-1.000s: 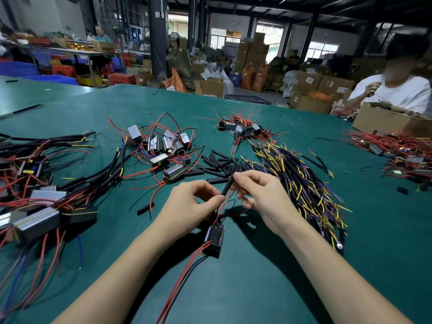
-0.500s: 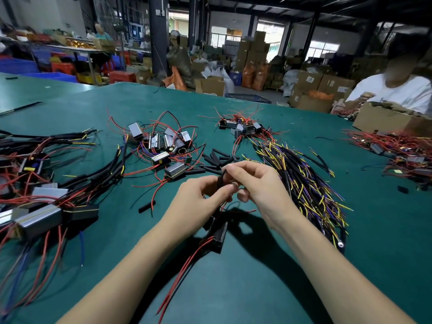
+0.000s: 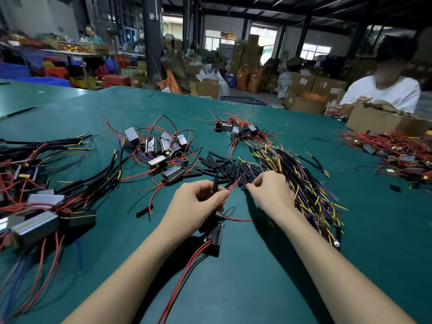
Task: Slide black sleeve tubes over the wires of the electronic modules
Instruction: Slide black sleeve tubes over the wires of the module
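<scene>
Left hand (image 3: 195,202) pinches upright black sleeve tube (image 3: 215,183) on red wires (image 3: 230,187); right hand (image 3: 271,191), fingers curled, pinches a tube from loose black tube pile (image 3: 224,168).

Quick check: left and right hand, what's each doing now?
Left hand: grips a black sleeve tube with red wires.
Right hand: pinching at the loose tubes; grasp unclear.

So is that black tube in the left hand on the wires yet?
On. The tube stands in the left hand, and red wire ends stick out beside it.
</scene>
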`<act>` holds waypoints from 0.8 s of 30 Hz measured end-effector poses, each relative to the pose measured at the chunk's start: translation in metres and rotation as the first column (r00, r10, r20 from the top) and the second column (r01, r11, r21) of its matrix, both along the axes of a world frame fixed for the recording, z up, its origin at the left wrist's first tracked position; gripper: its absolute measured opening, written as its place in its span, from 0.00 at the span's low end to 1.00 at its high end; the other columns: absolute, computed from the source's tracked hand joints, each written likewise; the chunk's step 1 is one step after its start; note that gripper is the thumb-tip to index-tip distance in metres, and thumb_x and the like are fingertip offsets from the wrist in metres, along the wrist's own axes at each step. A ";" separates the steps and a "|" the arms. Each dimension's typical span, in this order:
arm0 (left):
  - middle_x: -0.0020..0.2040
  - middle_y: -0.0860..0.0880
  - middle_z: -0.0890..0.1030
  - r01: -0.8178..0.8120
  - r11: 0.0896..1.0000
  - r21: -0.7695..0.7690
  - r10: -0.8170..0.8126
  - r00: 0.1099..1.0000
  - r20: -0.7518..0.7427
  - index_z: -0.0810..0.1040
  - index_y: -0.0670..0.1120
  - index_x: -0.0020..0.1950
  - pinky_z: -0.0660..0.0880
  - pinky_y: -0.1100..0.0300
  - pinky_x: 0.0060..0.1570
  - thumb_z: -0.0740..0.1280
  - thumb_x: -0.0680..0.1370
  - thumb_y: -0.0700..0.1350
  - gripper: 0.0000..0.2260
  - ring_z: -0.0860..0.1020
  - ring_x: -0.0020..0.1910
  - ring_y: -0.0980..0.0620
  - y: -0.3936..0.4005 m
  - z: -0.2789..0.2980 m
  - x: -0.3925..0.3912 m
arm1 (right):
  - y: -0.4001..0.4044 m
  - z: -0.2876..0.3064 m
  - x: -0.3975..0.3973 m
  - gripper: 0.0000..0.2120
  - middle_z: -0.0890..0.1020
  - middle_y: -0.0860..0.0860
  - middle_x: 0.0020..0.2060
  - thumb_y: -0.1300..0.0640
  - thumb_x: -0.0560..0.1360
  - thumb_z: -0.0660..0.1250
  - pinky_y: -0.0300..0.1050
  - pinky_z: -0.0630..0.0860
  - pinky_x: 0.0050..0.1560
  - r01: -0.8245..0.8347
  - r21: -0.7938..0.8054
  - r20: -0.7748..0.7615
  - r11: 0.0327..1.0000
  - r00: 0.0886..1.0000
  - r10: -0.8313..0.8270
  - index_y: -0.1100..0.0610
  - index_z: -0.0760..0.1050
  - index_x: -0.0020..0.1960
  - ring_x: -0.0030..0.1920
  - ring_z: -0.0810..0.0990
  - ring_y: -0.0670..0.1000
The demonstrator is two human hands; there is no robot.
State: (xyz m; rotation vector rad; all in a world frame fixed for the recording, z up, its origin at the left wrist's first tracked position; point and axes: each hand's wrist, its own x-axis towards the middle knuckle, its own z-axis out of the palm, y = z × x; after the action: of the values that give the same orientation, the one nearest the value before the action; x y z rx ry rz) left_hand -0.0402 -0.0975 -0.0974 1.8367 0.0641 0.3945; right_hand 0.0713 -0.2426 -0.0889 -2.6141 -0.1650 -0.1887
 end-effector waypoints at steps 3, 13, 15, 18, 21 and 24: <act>0.31 0.52 0.82 -0.001 1.000 -0.013 0.001 1.000 0.000 0.82 0.48 0.40 0.73 0.64 0.39 0.70 0.75 0.47 0.05 0.77 0.31 0.59 0.001 0.000 0.000 | 0.012 0.003 0.004 0.07 0.81 0.55 0.47 0.53 0.74 0.67 0.43 0.67 0.43 0.025 -0.077 -0.002 0.997 1.000 -0.025 0.56 0.79 0.48 0.47 0.78 0.59; 0.44 0.45 0.84 0.047 0.987 -0.157 -0.052 0.998 -0.031 0.75 0.44 0.41 0.77 0.58 0.47 0.65 0.77 0.43 0.06 0.80 0.44 0.54 0.002 0.001 0.003 | 0.035 0.002 0.021 0.10 0.80 0.56 0.49 0.52 0.76 0.67 0.45 0.68 0.43 0.027 -0.077 -0.054 0.997 0.998 -0.031 0.59 0.78 0.48 0.48 0.78 0.58; 0.41 0.48 0.85 0.043 0.978 -0.203 -0.046 0.999 -0.012 0.73 0.45 0.43 0.76 0.57 0.45 0.63 0.78 0.39 0.04 0.81 0.42 0.53 0.001 0.002 0.003 | 0.028 0.003 0.021 0.10 0.79 0.56 0.39 0.54 0.76 0.67 0.41 0.69 0.39 0.003 0.017 -0.062 1.000 0.998 -0.002 0.60 0.77 0.41 0.37 0.76 0.55; 0.39 0.46 0.85 0.031 0.966 -0.257 -0.030 1.000 0.007 0.75 0.47 0.52 0.77 0.60 0.43 0.64 0.78 0.39 0.05 0.80 0.36 0.53 0.001 0.002 0.004 | 0.012 0.006 0.009 0.11 0.74 0.53 0.29 0.57 0.75 0.68 0.38 0.68 0.30 -0.094 0.501 -0.059 0.860 0.988 0.143 0.60 0.76 0.35 0.27 0.71 0.50; 0.34 0.49 0.82 0.023 0.971 -0.236 -0.013 0.999 0.044 0.80 0.48 0.50 0.77 0.62 0.39 0.65 0.78 0.40 0.05 0.77 0.32 0.55 -0.001 0.002 0.004 | 0.003 0.008 -0.015 0.05 0.79 0.51 0.33 0.60 0.76 0.68 0.34 0.67 0.23 0.030 0.911 -0.189 0.411 0.917 0.352 0.59 0.75 0.42 0.26 0.72 0.44; 0.29 0.51 0.80 -0.045 0.966 -0.253 0.069 0.994 0.087 0.82 0.49 0.44 0.73 0.68 0.33 0.68 0.77 0.41 0.05 0.75 0.28 0.59 -0.004 0.001 0.004 | 0.002 0.012 -0.024 0.05 0.81 0.49 0.30 0.58 0.76 0.67 0.32 0.65 0.21 0.134 0.967 -0.225 0.218 0.850 0.477 0.60 0.77 0.44 0.25 0.73 0.43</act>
State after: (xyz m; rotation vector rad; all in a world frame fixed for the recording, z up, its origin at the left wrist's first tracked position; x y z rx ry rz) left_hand -0.0358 -0.1018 -0.0960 1.5665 0.0976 0.4916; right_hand 0.0478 -0.2401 -0.0771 -1.2117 -0.1083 0.3850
